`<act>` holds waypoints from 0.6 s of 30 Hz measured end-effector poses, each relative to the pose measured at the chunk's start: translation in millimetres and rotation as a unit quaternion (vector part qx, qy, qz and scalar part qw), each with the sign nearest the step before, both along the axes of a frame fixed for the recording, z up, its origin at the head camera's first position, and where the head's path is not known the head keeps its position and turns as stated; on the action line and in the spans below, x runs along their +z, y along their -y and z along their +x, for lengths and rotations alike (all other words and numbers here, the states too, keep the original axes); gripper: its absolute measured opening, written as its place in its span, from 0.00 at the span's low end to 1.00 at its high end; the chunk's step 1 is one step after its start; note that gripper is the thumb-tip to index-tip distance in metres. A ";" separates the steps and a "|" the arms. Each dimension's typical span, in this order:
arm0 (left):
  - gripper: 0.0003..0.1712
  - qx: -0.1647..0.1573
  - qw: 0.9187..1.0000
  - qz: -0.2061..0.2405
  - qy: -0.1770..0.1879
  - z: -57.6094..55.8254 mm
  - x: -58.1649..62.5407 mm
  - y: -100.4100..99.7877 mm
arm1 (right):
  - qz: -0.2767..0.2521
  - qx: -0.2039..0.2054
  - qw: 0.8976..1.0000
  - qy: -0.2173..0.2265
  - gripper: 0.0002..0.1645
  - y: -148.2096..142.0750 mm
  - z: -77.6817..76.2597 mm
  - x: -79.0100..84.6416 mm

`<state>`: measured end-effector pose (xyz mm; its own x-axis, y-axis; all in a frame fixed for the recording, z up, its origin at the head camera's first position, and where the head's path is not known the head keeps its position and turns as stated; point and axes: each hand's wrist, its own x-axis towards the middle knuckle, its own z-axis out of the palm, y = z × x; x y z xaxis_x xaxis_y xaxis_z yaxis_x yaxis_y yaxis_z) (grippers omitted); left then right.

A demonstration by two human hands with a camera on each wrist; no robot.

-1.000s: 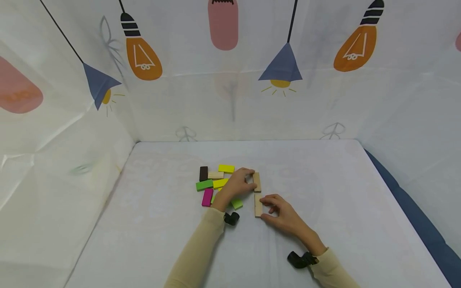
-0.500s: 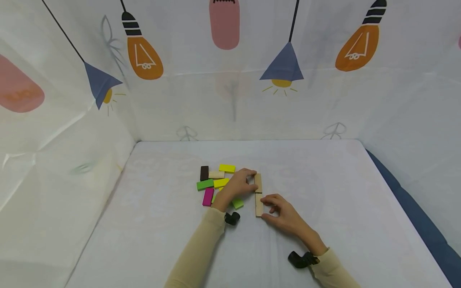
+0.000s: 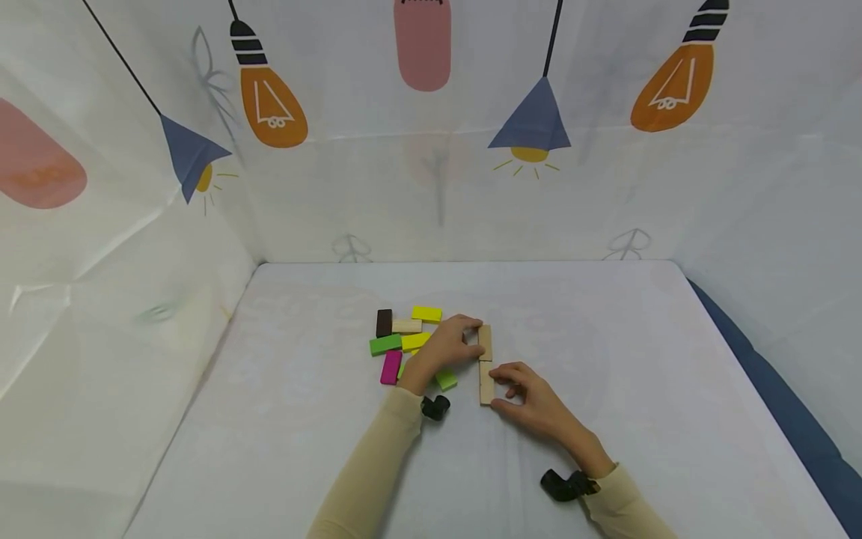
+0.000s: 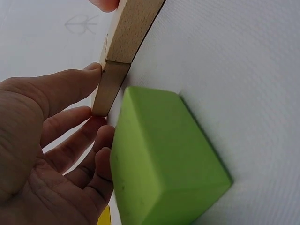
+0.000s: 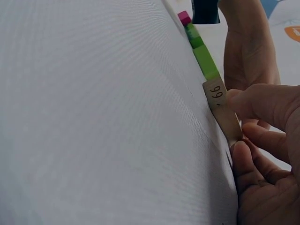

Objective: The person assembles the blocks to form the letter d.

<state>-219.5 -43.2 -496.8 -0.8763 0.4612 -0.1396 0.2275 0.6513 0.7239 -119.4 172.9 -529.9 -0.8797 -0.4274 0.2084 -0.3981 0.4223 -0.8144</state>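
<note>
Two plain wooden blocks lie end to end in a line on the white table. My left hand pinches the far wooden block by its ends, thumb at the near end and a finger at the far one. The near wooden block is held by my right hand, with the thumb at its near end and fingers along its right side. In the right wrist view, this near block has a printed number on its end. The left wrist view shows the two blocks meeting at a thin seam, beside a light green block.
Left of the hands lies a loose group of blocks: dark brown, yellow, green, magenta and another wooden one. My left forearm and hand partly cover the group. A printed curtain stands behind the table.
The small gap between the two wooden blocks has closed, the far one now meeting the near one's end. Both hands keep nearly the same place, and the head view has shifted slightly.
</note>
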 end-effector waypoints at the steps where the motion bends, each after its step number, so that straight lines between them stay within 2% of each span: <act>1: 0.32 0.000 1.000 -0.001 0.000 -0.3 -0.4 0.0 | -0.001 0.000 1.000 0.001 0.27 0.0 0.0 0.1; 12: 0.33 -0.017 1.000 -0.014 -0.006 -4.1 -1.4 1.6 | -0.010 0.002 1.000 -0.017 0.26 -0.3 -0.9 -0.6; 18: 0.33 -0.017 1.000 -0.011 -0.005 -3.6 -2.5 1.8 | -0.007 0.000 1.000 -0.002 0.27 0.2 -0.6 -0.1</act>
<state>-223.1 -45.0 -499.2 -0.8611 0.4883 -0.1416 0.2571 0.6584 0.7074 -120.0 172.6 -530.0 -0.8784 -0.4253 0.2181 -0.4020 0.4107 -0.8184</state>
